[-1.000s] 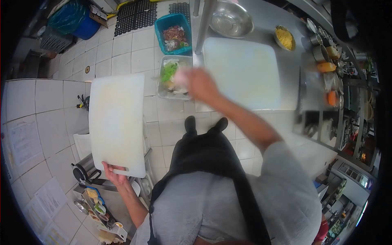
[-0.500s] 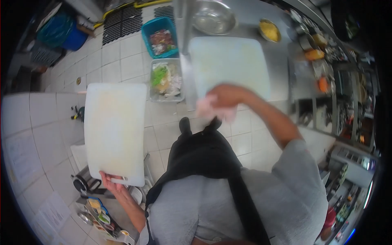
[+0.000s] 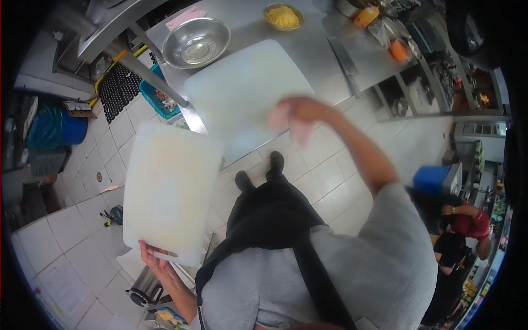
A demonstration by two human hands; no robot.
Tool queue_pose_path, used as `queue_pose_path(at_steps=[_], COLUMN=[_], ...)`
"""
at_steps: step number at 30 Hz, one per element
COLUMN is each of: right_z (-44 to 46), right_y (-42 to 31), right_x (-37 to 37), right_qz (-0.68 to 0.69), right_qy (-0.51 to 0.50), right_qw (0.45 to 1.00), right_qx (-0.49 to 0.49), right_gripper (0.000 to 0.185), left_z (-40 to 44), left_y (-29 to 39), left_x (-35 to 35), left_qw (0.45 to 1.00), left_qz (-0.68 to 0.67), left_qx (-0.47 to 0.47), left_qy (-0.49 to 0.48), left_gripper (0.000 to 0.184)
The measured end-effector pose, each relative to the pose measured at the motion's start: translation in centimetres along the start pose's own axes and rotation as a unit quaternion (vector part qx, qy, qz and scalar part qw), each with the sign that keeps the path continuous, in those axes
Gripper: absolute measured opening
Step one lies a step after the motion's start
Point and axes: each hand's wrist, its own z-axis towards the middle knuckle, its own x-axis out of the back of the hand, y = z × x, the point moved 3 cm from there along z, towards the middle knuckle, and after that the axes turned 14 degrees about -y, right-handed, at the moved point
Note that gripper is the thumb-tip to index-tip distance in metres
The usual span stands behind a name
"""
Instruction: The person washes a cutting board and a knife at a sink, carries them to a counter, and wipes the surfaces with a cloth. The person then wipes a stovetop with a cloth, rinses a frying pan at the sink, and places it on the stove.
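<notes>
My left hand point(image 3: 158, 259) grips a white cutting board point(image 3: 171, 190) by the handle slot at its lower end, and the board is held up off the counter. A pink cloth point(image 3: 290, 122) hangs from my right hand point(image 3: 301, 110), which is closed on it and blurred by motion. That hand is over the near right edge of a second white cutting board point(image 3: 247, 82), which lies on the steel counter point(image 3: 316, 52). Whether the cloth touches this board I cannot tell.
On the counter are a steel bowl point(image 3: 196, 43), a bowl of yellow shreds point(image 3: 282, 17) and a large knife point(image 3: 345, 63). Below the left edge stands a teal bin point(image 3: 157, 96). Two people point(image 3: 467, 225) are at the far right. A kettle point(image 3: 144, 291) stands lower left.
The view has turned, bringing the knife and people into clearer sight. My right hand has moved with the cloth from above the clear food container to the counter board's edge. My left hand keeps its board.
</notes>
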Motion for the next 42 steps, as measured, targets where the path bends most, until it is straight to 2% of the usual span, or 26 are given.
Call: queue_pose_path(at_steps=[1, 2, 4, 5, 7, 11, 13, 14, 18, 20, 21, 23, 25, 27, 28, 29, 31, 32, 33, 34, 35, 36, 38, 39, 41, 42], right_z=[-1.2, -1.0, 0.4, 1.6, 3.2, -2.1, -6.6, -7.1, -7.9, -6.3, -5.6, -5.5, -6.2, -9.0, -9.9, -11.9, -14.5, -13.1, -11.1, -10.6, -9.6, -8.6, -3.0, -0.5, 3.6, 5.8], right_y=[-0.9, -0.4, 2.4, 4.1, 7.3, 6.2, 6.1, 6.6, 10.7, 11.1, 11.3, 11.0, 13.1, 14.6, 16.5, 16.4, 12.2, 11.0, 14.4, 10.5, 9.2, 6.8, 7.9, 7.5, 5.2, 3.0], right_x=[4.2, 8.2, 13.1, 12.8, 11.3, -1.0, -3.4, -1.9, 9.2, 12.6, 12.4, 10.5, 5.9, 1.0, -2.1, -5.0, -5.9, -3.9, -2.9, 0.7, 2.7, 5.0, 7.2, 6.5, 5.2, 3.1], right_qz=[-0.084, 0.005, -0.017, -0.005, -0.146, -0.253, -0.197, -0.194, -0.029, -0.228, -0.224, -0.277, -0.277, -0.172, -0.101, -0.136, -0.010, -0.064, -0.026, -0.023, 0.014, -0.050, -0.100, -0.100, -0.116, -0.128], right_qy=[0.099, 0.123, 0.221, 0.220, 0.306, 0.006, -0.097, -0.093, 0.116, 0.259, 0.259, 0.315, 0.434, 0.329, 0.228, 0.023, 0.021, 0.000, 0.162, 0.210, 0.347, 0.385, 0.414, 0.411, 0.495, 0.501], right_qw=[0.991, 0.985, 0.970, 0.970, 0.927, 0.957, 0.974, 0.975, 0.992, 0.930, 0.931, 0.886, 0.844, 0.896, 0.930, 0.966, 0.987, 0.986, 0.986, 0.969, 0.933, 0.914, 0.891, 0.892, 0.838, 0.848], right_qx=[-0.030, -0.124, -0.101, -0.100, -0.161, -0.139, -0.059, -0.059, -0.027, -0.125, -0.123, -0.198, -0.147, -0.243, -0.270, -0.218, -0.160, -0.152, -0.041, -0.128, -0.098, -0.115, -0.160, -0.156, -0.196, -0.114], right_gripper=[0.042, 0.039, 0.039, 0.039, 0.036, 0.031, 0.032, 0.032, 0.024, 0.030, 0.030, 0.029, 0.035, 0.044, 0.043, 0.043, 0.046, 0.045, 0.045, 0.051, 0.050, 0.043, 0.038, 0.038, 0.036, 0.033], left_z=[0.0, 1.0, 2.5, 3.3, 4.5, 5.9, 6.5, 6.8, 6.6, 6.8, 6.7, 5.4, 5.0, 4.0, 3.2, 1.4, 0.5, 0.2, -0.5, -1.0, -1.3, -1.9, -3.0, -3.4, -4.7, -5.1], left_y=[-0.2, -0.6, -1.7, -2.1, -3.2, -3.6, -3.2, -3.1, -3.4, -3.8, -4.2, -4.5, -3.6, -3.5, -3.7, -3.2, -3.1, -2.9, -2.3, -1.9, -1.7, -1.6, -0.6, 0.0, 0.4, 0.4], left_x=[-1.0, -2.1, -4.2, -5.5, -8.3, -12.6, -14.5, -15.3, -17.1, -17.5, -17.9, -19.0, -15.5, -14.1, -14.4, -13.9, -11.8, -10.6, -9.5, -9.0, -8.7, -8.2, -6.5, -5.6, -7.0, -7.4], left_qw=[1.000, 0.999, 0.998, 0.997, 0.993, 0.987, 0.982, 0.976, 0.977, 0.986, 0.986, 0.983, 0.986, 0.988, 0.992, 0.993, 0.994, 0.996, 0.997, 0.997, 0.997, 0.996, 0.997, 0.997, 0.997, 0.998], left_qz=[0.012, 0.014, 0.043, 0.054, 0.052, 0.093, 0.121, 0.148, 0.148, 0.092, 0.097, 0.135, 0.099, 0.052, 0.081, 0.108, 0.097, 0.080, 0.068, 0.072, 0.078, 0.084, 0.076, 0.067, 0.060, 0.052], left_qx=[0.002, 0.017, 0.037, 0.043, 0.077, 0.082, 0.091, 0.102, 0.083, 0.067, 0.068, 0.052, 0.068, 0.073, 0.054, 0.035, 0.031, 0.030, 0.036, 0.036, 0.018, -0.001, -0.010, -0.014, -0.028, -0.035], left_qy=[-0.003, -0.023, -0.036, -0.034, -0.079, -0.100, -0.112, -0.120, -0.126, -0.121, -0.120, -0.111, -0.117, -0.129, -0.075, -0.023, -0.047, -0.031, -0.014, -0.011, -0.004, 0.003, 0.014, 0.025, 0.025, 0.023], left_gripper=[0.033, 0.033, 0.032, 0.032, 0.031, 0.030, 0.033, 0.035, 0.043, 0.051, 0.051, 0.051, 0.051, 0.050, 0.047, 0.044, 0.043, 0.041, 0.039, 0.039, 0.036, 0.034, 0.032, 0.032, 0.033, 0.035])
